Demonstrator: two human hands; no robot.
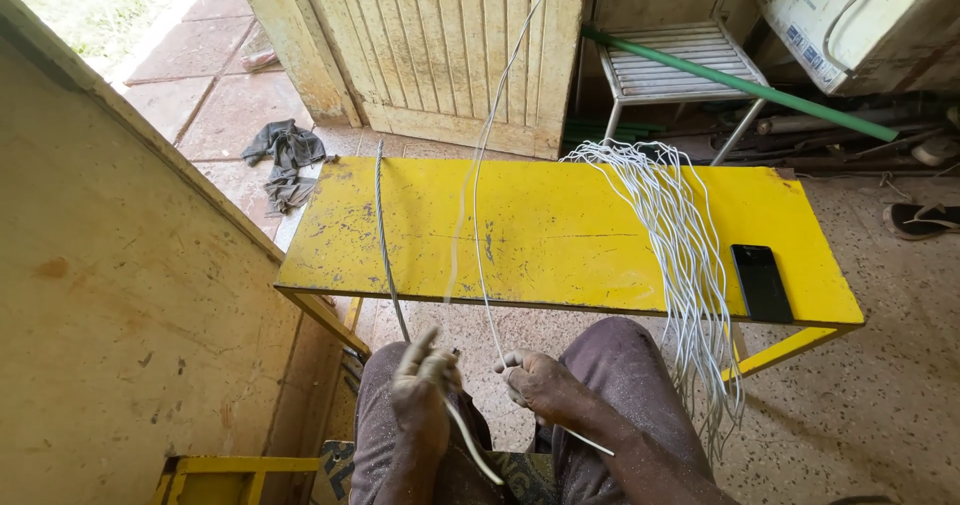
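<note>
Seated person, knees under a yellow tabletop (560, 225). Left hand (422, 390) is blurred by motion; its fingers look clenched round a thin white wire (480, 195), though the blur hides the exact grip. Right hand (540, 383) has its fingers curled and pinching the same wire just beside the left. From the hands the wire rises over the tabletop and up past the wooden door (440, 45); a loose tail runs down across the right thigh.

Also there: grey twisted cable (382, 225) lying across the left part of the tabletop and dropping toward the left hand; whether that hand touches it, can't tell. A bundle of white wires (680, 235) is draped over the right part, its ends hanging off the near edge. A black phone (761, 282) lies flat just beside the bundle.

My read on doing this step well:
- keep the right-hand pinch firm, the left does the working, so the strand stays taut between them
- hands close together; a long free span will whip or kink
- feed in line with the strand, don't bend it sharply over the tabletop edge
- keep the working strand well apart from the draped bundle, snag risk
- watch the tail on the thigh so it doesn't loop round the wrist
</note>
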